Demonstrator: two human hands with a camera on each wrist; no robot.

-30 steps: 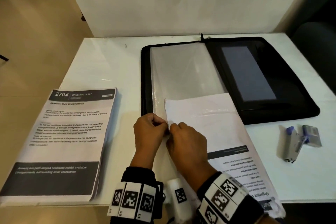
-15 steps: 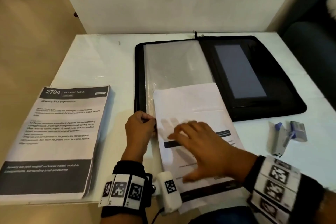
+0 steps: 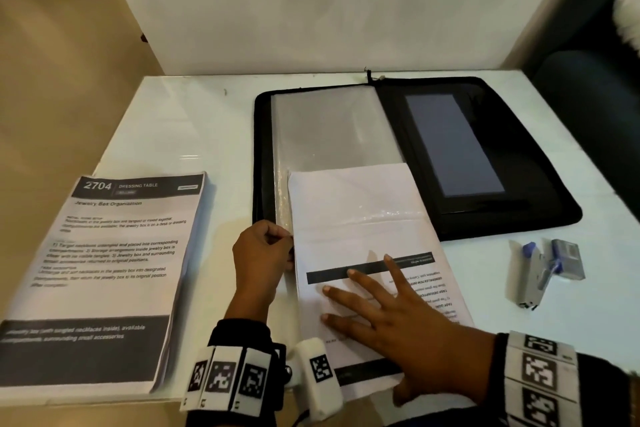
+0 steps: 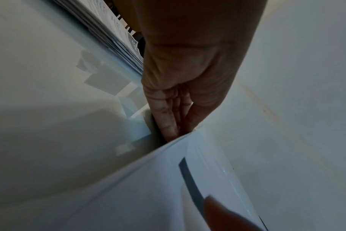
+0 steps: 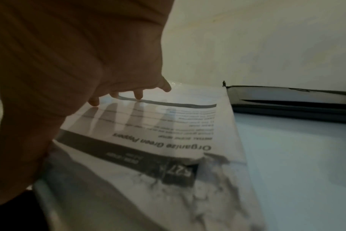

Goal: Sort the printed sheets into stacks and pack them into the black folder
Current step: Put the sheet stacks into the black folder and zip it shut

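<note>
The black folder lies open on the white table, a clear plastic sleeve on its left half. A stack of printed sheets, text upside down to me, lies half inside the sleeve's near opening. My left hand pinches the sleeve's near left edge; in the left wrist view its fingertips meet the edge of the sheets. My right hand lies flat with spread fingers on the stack; the right wrist view shows its fingers on the stack and the folder behind.
A second stack of printed sheets, headed "2704 Dressing Table", lies at the table's left front. A grey and blue stapler rests right of the folder. A pale wall stands behind the table, and a dark seat at far right.
My right hand let go of the sheet's corner and flattened onto the stack, which has slid farther into the sleeve. My left hand kept its pinch on the sleeve edge.
</note>
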